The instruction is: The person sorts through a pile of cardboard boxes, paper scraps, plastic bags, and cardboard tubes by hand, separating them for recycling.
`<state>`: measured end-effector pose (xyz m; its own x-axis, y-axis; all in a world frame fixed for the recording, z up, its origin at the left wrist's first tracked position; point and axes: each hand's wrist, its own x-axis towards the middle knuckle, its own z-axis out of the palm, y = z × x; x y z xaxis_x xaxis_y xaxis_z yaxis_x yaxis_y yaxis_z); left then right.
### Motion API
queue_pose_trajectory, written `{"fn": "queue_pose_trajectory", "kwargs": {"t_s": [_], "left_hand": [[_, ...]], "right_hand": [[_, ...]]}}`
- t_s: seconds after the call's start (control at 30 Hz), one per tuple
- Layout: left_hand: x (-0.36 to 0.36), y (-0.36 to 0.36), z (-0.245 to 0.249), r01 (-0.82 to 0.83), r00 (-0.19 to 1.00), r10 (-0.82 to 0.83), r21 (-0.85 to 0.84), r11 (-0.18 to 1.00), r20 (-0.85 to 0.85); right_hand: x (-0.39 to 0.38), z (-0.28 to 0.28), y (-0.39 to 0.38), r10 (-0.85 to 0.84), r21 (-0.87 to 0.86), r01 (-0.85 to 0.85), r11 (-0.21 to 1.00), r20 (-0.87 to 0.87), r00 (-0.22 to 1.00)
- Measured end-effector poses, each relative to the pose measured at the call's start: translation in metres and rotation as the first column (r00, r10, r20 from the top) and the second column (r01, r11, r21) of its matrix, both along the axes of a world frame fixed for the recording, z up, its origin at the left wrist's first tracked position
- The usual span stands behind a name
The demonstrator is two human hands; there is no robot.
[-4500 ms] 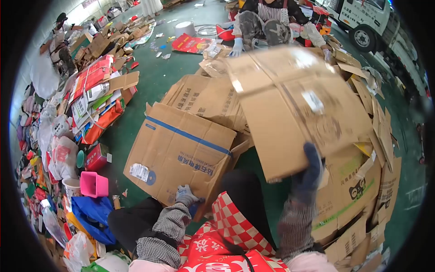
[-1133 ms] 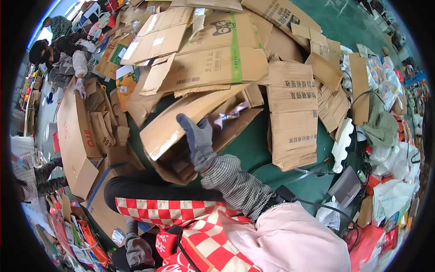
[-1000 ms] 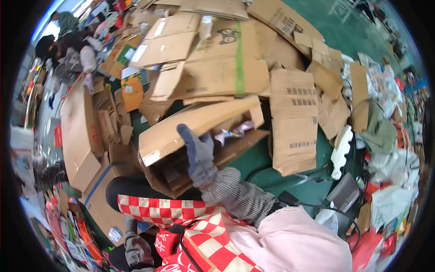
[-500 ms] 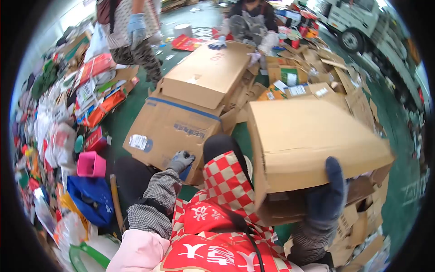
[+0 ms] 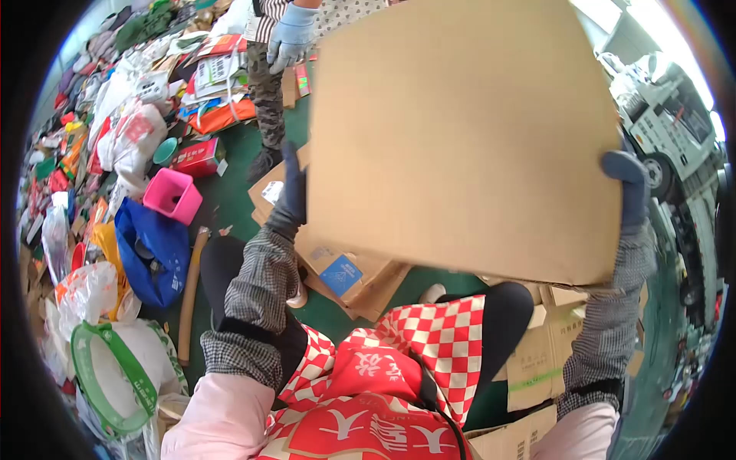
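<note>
A large plain cardboard box [image 5: 460, 138] is raised in front of me, its broad brown side filling the upper middle of the head view. My left hand [image 5: 293, 188], in a dark grey glove, grips its left edge. On the opposite edge my right hand [image 5: 629, 180], gloved in dark blue-grey, holds it with the fingers partly behind the cardboard. Beneath it, a flattened cardboard box [image 5: 376, 280] with a blue printed square lies on the floor, mostly covered by the raised one.
To the left are a pink bin [image 5: 173, 195], a blue bag [image 5: 153, 253], a cardboard tube [image 5: 193, 299] and heaps of mixed waste. Cardboard pieces [image 5: 537, 356] lie at my right. Beyond the box stands a person with a blue glove [image 5: 293, 34]. A truck [image 5: 671, 126] is at the far right.
The large box has risen from my right side to in front of me. My left hand has left the flattened box and taken the raised box's left edge. The view has shifted.
</note>
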<state>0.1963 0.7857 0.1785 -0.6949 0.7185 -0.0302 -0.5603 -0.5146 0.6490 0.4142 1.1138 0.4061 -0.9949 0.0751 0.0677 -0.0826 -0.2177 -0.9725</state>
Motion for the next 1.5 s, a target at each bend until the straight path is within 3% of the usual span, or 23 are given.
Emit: {"fn": "queue_pose_trajectory", "kwargs": {"t_s": [0.03, 0.17, 0.2, 0.27, 0.3, 0.37, 0.47, 0.63, 0.7, 0.93, 0.97, 1.0, 1.03, 1.07, 1.1, 1.13, 1.17, 1.2, 1.23, 1.27, 1.3, 1.43, 1.5], "left_hand": [[-0.002, -0.017, -0.011, -0.129, 0.979, 0.119, -0.053, 0.99, -0.168], [0.077, -0.044, -0.025, -0.483, 0.87, 0.485, -0.048, 0.874, 0.083], [0.09, -0.051, -0.045, -0.482, 0.852, 0.485, -0.064, 0.874, 0.197], [0.104, -0.054, -0.107, -0.486, 0.816, 0.487, -0.088, 0.87, 0.312], [0.107, -0.052, -0.145, -0.573, 0.752, 0.609, -0.207, 0.793, 0.251], [0.094, -0.047, -0.175, -0.654, 0.677, 0.717, -0.309, 0.691, 0.169], [0.097, -0.042, -0.151, -0.664, 0.656, 0.714, -0.264, 0.7, 0.246], [0.092, -0.024, -0.154, -0.601, 0.664, 0.663, -0.281, 0.748, 0.345], [0.087, -0.014, -0.169, -0.705, 0.579, 0.807, -0.427, 0.566, 0.113], [0.093, -0.028, -0.225, -0.67, 0.658, 0.744, -0.362, 0.648, 0.115], [0.089, -0.03, -0.243, -0.659, 0.674, 0.733, -0.377, 0.651, 0.086], [0.094, -0.023, -0.2, -0.601, 0.706, 0.691, -0.385, 0.701, 0.155], [0.102, -0.014, -0.157, -0.516, 0.746, 0.626, -0.398, 0.759, 0.227], [0.079, -0.038, -0.215, -0.548, 0.771, 0.637, -0.489, 0.679, 0.019], [0.068, -0.053, -0.233, -0.662, 0.717, 0.695, -0.264, 0.701, 0.049], [0.075, -0.033, -0.196, -0.85, 0.506, 0.586, -0.48, 0.215, -0.633], [0.084, -0.02, -0.141, -0.945, 0.194, -0.003, -0.186, -0.27, -0.981], [0.084, -0.003, -0.11, -0.959, 0.196, -0.019, -0.188, -0.214, -0.98], [0.08, 0.017, -0.083, -0.931, 0.348, -0.347, -0.276, -0.239, -0.871], [0.077, 0.038, -0.068, -0.896, 0.444, -0.629, -0.328, -0.299, -0.638], [0.076, 0.059, -0.062, -0.906, 0.421, -0.653, -0.331, -0.265, -0.629], [0.078, 0.11, -0.077, -0.928, 0.287, -0.838, -0.353, -0.122, -0.464], [0.089, 0.123, -0.082, -0.924, 0.347, -0.877, -0.28, -0.259, -0.333]], "right_hand": [[-0.022, -0.012, -0.009, 0.029, 0.069, -0.026, 0.997, -0.03, 0.999], [-0.121, -0.091, 0.008, 0.202, 0.386, -0.279, 0.879, 0.228, 0.952], [-0.153, -0.145, 0.024, -0.047, 0.708, -0.095, 0.7, 0.178, 0.983], [-0.194, -0.232, 0.011, -0.008, 0.775, -0.42, 0.473, 0.48, 0.877], [-0.196, -0.29, -0.008, 0.027, 0.977, -0.19, 0.102, 0.188, 0.982], [-0.167, -0.325, -0.076, -0.29, 0.965, -0.258, -0.035, 0.237, 0.927], [-0.168, -0.329, -0.082, -0.331, 0.991, -0.117, -0.067, 0.088, 0.939], [-0.18, -0.316, -0.074, -0.322, 0.978, -0.204, 0.033, 0.204, 0.925], [-0.186, -0.333, -0.079, -0.467, 0.983, -0.139, -0.119, 0.068, 0.882], [-0.174, -0.347, -0.083, -0.456, 0.988, -0.07, -0.141, -0.002, 0.89], [-0.175, -0.369, -0.081, -0.441, 0.959, 0.124, -0.254, -0.229, 0.868], [-0.17, -0.333, -0.081, -0.455, 0.985, 0.042, -0.167, -0.114, 0.883], [-0.167, -0.329, -0.079, -0.457, 0.968, 0.214, -0.134, -0.252, 0.853], [-0.164, -0.318, -0.075, -0.47, 0.977, 0.18, -0.116, -0.214, 0.857], [-0.171, -0.338, -0.069, -0.463, 0.979, 0.179, -0.095, -0.203, 0.863], [-0.183, -0.373, -0.066, -0.483, 0.939, 0.331, -0.096, -0.335, 0.809], [-0.188, -0.384, -0.064, -0.499, 0.916, 0.392, -0.085, -0.38, 0.779], [-0.173, -0.349, -0.05, -0.453, 0.978, 0.188, 0.095, -0.126, 0.882], [-0.162, -0.295, -0.039, -0.35, 0.962, -0.032, 0.271, 0.13, 0.928], [-0.154, -0.269, -0.025, -0.369, 0.938, -0.01, 0.347, 0.146, 0.918], [-0.144, -0.247, -0.011, -0.384, 0.907, 0.015, 0.42, 0.162, 0.909], [-0.049, -0.183, 0.052, -0.546, 0.703, 0.462, 0.542, -0.123, 0.829], [0.033, -0.173, 0.076, -0.718, 0.428, 0.71, 0.558, -0.18, 0.673]]}}
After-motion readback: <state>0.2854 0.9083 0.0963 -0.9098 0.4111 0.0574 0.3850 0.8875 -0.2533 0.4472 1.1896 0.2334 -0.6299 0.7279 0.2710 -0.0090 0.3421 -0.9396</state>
